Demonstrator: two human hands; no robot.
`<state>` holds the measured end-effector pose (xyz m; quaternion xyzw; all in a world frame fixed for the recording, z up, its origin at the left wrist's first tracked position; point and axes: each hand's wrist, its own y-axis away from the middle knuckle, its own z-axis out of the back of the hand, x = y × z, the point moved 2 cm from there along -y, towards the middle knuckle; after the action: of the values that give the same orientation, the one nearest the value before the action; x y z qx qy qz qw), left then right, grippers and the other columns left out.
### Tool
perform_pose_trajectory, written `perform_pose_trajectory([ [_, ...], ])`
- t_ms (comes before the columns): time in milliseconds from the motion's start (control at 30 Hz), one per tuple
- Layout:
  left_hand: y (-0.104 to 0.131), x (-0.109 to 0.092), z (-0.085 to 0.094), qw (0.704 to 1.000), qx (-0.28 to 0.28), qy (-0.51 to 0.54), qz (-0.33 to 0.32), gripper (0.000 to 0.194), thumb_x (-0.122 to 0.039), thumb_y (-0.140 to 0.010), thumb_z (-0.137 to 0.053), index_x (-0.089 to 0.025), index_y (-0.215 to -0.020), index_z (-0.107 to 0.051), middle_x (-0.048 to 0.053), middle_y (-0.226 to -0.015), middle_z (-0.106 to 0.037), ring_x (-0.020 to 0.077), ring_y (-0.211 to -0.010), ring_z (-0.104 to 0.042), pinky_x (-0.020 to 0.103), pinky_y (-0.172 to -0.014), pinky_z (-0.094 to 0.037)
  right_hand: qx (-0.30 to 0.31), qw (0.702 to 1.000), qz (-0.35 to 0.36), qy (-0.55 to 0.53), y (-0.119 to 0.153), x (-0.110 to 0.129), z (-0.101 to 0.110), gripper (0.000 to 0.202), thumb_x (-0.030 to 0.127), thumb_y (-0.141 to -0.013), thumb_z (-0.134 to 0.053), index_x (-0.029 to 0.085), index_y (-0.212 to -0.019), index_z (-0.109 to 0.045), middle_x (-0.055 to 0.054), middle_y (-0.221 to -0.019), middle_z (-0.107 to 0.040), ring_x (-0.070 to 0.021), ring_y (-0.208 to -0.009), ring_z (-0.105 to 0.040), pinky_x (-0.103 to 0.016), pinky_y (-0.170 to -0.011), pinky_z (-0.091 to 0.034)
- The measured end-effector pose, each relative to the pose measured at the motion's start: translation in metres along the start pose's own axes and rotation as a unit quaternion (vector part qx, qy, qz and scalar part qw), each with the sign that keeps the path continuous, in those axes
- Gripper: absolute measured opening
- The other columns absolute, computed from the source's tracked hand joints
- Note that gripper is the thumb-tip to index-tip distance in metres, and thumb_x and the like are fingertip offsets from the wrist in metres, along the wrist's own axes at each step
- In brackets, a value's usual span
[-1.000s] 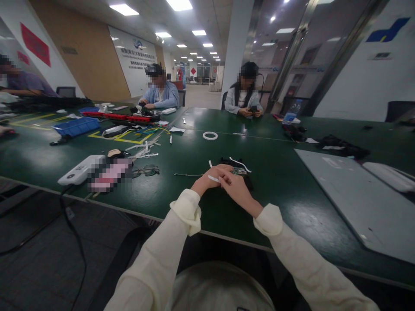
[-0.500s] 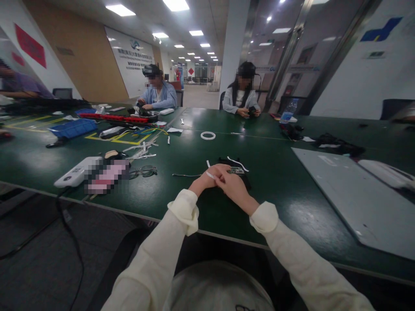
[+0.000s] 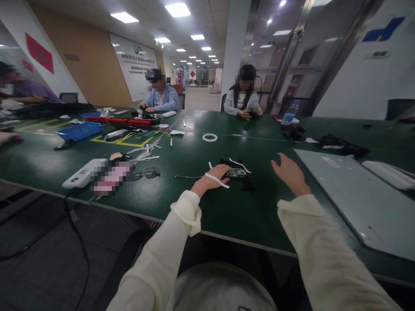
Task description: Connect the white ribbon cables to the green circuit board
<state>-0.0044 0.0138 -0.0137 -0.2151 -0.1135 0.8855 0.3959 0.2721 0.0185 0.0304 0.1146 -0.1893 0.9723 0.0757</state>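
My left hand [image 3: 212, 178] rests palm down at the left end of a small circuit board [image 3: 237, 172], its fingers apart and touching the board. Across the back of that hand lies a narrow white strip [image 3: 216, 179], one end sticking out past the thumb side. Another white strip [image 3: 239, 164] curves over the far edge of the board, and a short one stands up behind my fingers. Black parts [image 3: 248, 185] lie under and around the board. Off to the right, my right hand [image 3: 290, 172] is raised above the table, fingers apart, holding nothing I can see.
On the left are eyeglasses [image 3: 147, 173], a white device [image 3: 84, 172], loose white strips [image 3: 147, 152] and a blue tray [image 3: 78, 131]. A white tape roll [image 3: 209, 137] lies ahead. At right is a grey panel [image 3: 350, 198]. Two people sit opposite; another is far left.
My right hand has let go near the left hand and moved right, away from the board. The strip now lies across the back of my left hand. The view shifted slightly.
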Motion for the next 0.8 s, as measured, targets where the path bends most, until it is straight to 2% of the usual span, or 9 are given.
perform_pose_trajectory([
  [133,0.0,-0.001,0.001,1.0,0.008,-0.005,0.007,0.047,-0.026,-0.081,-0.054,-0.014,-0.124,-0.04,0.014,-0.127,-0.048,0.0218,-0.12,-0.043,0.04,-0.102,-0.034,-0.029,0.989,-0.122,0.082,-0.008,-0.091,-0.019,0.052,0.04,-0.081,-0.044,0.009,-0.123,-0.046,-0.027,-0.117,-0.047,-0.0392,-0.114,-0.04,-0.053,-0.082,-0.035],
  [233,0.0,-0.001,0.002,1.0,0.013,-0.011,0.013,0.049,-0.028,-0.081,-0.054,-0.013,-0.125,-0.04,0.014,-0.126,-0.048,0.0227,-0.12,-0.043,0.04,-0.102,-0.034,0.007,0.983,-0.163,0.088,-0.001,-0.127,-0.033,0.047,0.04,-0.082,-0.041,0.011,-0.118,-0.05,-0.027,-0.117,-0.047,-0.0405,-0.113,-0.039,-0.057,-0.082,-0.031],
  [300,0.0,0.0,0.002,1.0,0.014,-0.017,0.013,0.048,-0.029,-0.082,-0.053,-0.013,-0.125,-0.04,0.014,-0.125,-0.049,0.023,-0.119,-0.043,0.04,-0.101,-0.034,0.017,0.985,-0.15,0.087,0.002,-0.134,-0.038,0.044,0.037,-0.083,-0.039,0.011,-0.115,-0.052,-0.026,-0.114,-0.05,-0.0393,-0.11,-0.042,-0.055,-0.082,-0.032],
  [400,-0.002,0.001,0.002,1.0,0.011,-0.015,0.002,0.045,-0.026,-0.081,-0.054,-0.014,-0.123,-0.043,0.012,-0.122,-0.052,0.0218,-0.116,-0.046,0.04,-0.101,-0.035,-0.003,0.989,-0.118,0.094,0.003,-0.128,-0.039,0.044,0.032,-0.082,-0.039,0.009,-0.118,-0.051,-0.025,-0.109,-0.054,-0.0373,-0.106,-0.046,-0.051,-0.081,-0.034],
  [633,-0.004,-0.001,0.007,0.999,0.011,0.023,-0.018,0.044,-0.02,-0.078,-0.057,-0.016,-0.12,-0.048,0.01,-0.119,-0.055,0.0213,-0.113,-0.047,0.042,-0.1,-0.034,-0.006,0.993,-0.087,0.075,-0.002,-0.124,-0.037,0.051,0.033,-0.084,-0.034,0.005,-0.125,-0.047,-0.024,-0.101,-0.058,-0.0322,-0.093,-0.055,-0.042,-0.075,-0.041],
  [800,-0.005,-0.003,0.011,0.999,0.003,0.039,-0.011,0.042,-0.017,-0.076,-0.057,-0.018,-0.117,-0.051,0.01,-0.117,-0.055,0.022,-0.113,-0.046,0.044,-0.1,-0.033,-0.001,0.993,-0.115,0.02,-0.004,-0.122,-0.038,0.053,0.036,-0.084,-0.034,0.008,-0.127,-0.047,-0.022,-0.103,-0.059,-0.0304,-0.091,-0.058,-0.039,-0.075,-0.043],
])
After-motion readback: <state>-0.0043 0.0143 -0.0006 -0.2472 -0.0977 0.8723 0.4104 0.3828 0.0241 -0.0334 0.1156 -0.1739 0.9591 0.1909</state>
